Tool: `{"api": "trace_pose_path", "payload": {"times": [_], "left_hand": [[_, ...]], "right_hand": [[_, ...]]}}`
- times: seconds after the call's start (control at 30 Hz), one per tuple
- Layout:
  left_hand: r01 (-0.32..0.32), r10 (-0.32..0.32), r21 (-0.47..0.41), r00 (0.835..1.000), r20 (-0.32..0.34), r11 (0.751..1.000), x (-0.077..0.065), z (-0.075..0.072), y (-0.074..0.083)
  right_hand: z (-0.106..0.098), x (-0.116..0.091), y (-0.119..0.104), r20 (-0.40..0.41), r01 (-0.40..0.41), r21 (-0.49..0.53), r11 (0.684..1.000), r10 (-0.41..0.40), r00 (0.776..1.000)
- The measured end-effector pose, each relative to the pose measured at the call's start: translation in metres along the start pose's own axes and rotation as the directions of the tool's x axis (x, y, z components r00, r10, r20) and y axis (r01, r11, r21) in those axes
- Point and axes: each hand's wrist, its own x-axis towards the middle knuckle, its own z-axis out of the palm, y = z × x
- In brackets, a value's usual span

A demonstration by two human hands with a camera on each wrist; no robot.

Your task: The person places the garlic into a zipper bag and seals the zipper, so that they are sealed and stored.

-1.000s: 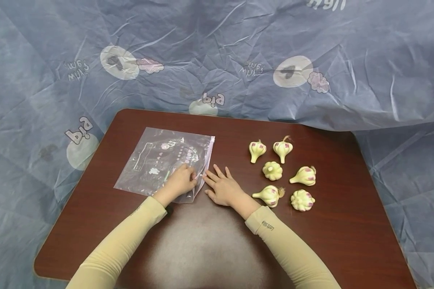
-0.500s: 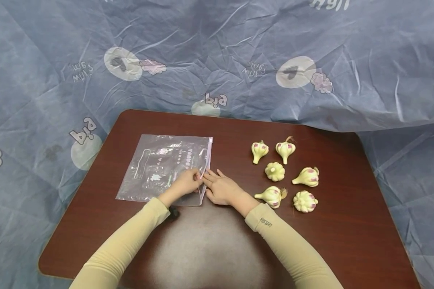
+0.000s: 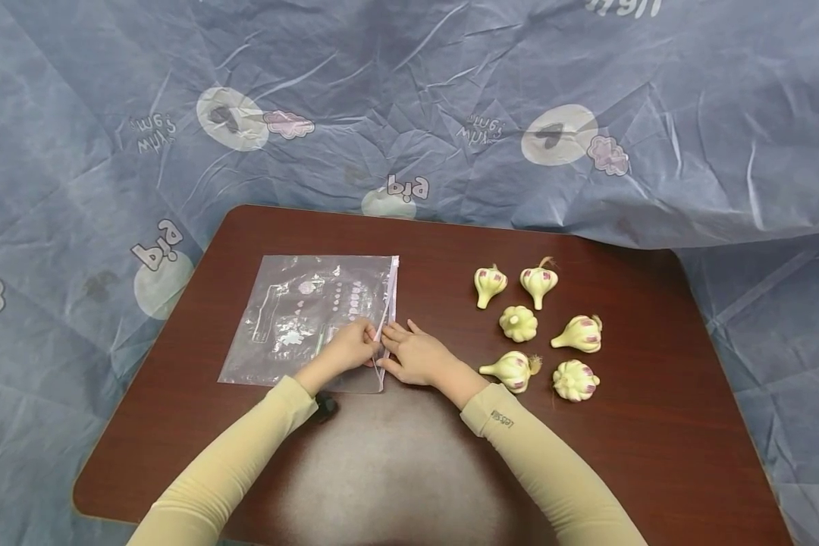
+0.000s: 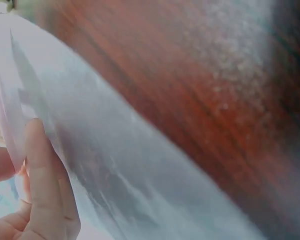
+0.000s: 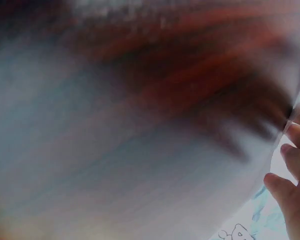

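A clear zip bag (image 3: 266, 303) with white and pink print lies flat on the table, its pinkish zip strip (image 3: 392, 284) facing right. At that edge my left hand (image 3: 346, 347) pinches one layer of the bag between thumb and fingers; in the left wrist view the fingers (image 4: 45, 185) hold the pinkish edge. The edge is lifted a little there, parted from the layer below. My right hand (image 3: 419, 358) rests with fingers extended on the strip just opposite. In the right wrist view, its spread fingers (image 5: 292, 165) reach the bag's edge.
Several garlic bulbs (image 3: 519, 324) lie to the right of the right hand, the nearest garlic bulb (image 3: 512, 371) close to the right wrist. A brown table (image 3: 655, 425) bears everything. Behind it hangs a blue printed cloth (image 3: 409, 91). A small black object (image 3: 325, 407) sits by the left wrist.
My left hand has moved right to the zip edge and pinches it. The bag has straightened and shifted slightly toward me. My right hand's fingers have drawn closer together at the strip.
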Motion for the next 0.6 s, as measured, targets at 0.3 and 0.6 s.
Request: {"api": "trace_pose_path", "payload": {"times": [0.3, 0.6], "left_hand": [[-0.046, 0.046, 0.009, 0.999, -0.027, 0.999, -0.004, -0.005, 0.002], [-0.084, 0.097, 0.098, 0.986, -0.134, 0.992, 0.001, -0.014, 0.002]], "right_hand": [[0.006, 0.004, -0.001, -0.094, 0.104, -0.128, 0.986, -0.117, 0.989], [0.000, 0.004, 0.000, -0.037, 0.133, -0.121, 0.984, -0.138, 0.990]]}}
